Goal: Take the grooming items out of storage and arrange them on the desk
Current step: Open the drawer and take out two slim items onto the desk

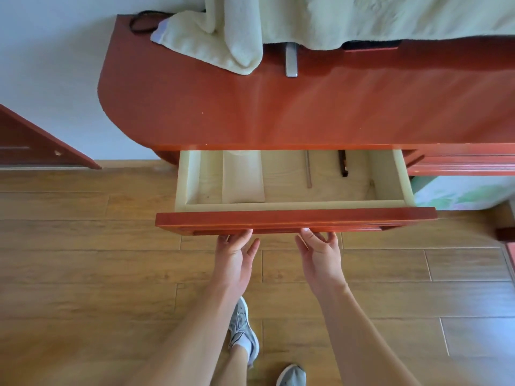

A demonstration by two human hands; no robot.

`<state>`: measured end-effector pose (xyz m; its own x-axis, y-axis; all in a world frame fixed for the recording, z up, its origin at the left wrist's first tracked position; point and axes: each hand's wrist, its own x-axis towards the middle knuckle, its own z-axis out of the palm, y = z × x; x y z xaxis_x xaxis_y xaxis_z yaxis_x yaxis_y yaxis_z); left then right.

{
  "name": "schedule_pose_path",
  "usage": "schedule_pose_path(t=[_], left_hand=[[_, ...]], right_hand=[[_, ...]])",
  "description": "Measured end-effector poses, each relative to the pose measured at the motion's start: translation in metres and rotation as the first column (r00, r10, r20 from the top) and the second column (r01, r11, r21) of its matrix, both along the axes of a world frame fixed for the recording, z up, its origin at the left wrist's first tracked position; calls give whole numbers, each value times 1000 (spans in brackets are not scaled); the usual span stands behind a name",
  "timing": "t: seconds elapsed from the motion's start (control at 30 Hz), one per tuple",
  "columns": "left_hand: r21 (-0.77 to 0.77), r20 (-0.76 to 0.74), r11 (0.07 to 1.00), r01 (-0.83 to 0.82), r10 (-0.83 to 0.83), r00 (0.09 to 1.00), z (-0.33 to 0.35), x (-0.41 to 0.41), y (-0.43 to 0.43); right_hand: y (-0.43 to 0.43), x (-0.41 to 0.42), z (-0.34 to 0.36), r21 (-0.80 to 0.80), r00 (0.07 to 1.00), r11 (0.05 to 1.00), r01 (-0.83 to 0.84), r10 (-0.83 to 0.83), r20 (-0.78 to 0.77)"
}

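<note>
The red desk (278,112) has its drawer (295,218) pulled open toward me. Inside lie a pale flat sleeve (242,176) at the left, a thin rod (308,169) in the middle and a dark pen-like stick (344,164) to its right; the drawer's back is hidden under the desktop. My left hand (237,257) reaches up under the drawer front with fairly straight fingers, the tips hidden beneath its lower edge. My right hand (320,257) is beside it, its loosely bent fingertips touching the same lower edge. Neither hand holds an item.
On the desktop's back edge lie a pale green towel (223,40), a silver flat object (291,59), a black cord (142,22) and a dark object (370,45) half under the cloth. Wooden floor below; my grey shoes (242,330) stand under the drawer.
</note>
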<state>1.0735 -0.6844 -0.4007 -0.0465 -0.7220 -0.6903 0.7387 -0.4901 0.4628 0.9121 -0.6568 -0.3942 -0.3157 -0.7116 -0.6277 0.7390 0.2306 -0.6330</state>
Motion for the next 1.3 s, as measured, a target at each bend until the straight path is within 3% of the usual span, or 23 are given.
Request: schedule_pose_path(t=[0.53, 1.03, 1.3], left_hand=[[-63, -31, 997, 36, -38, 999, -5, 16, 85], [-7, -33, 999, 52, -52, 998, -4, 23, 98], [114, 142, 969, 221, -236, 961, 34, 25, 100]], right_hand=[[87, 7, 18, 30, 996, 999, -13, 10, 87], [100, 9, 22, 107, 998, 992, -64, 65, -3], [118, 4, 43, 133, 970, 975, -179, 197, -145]])
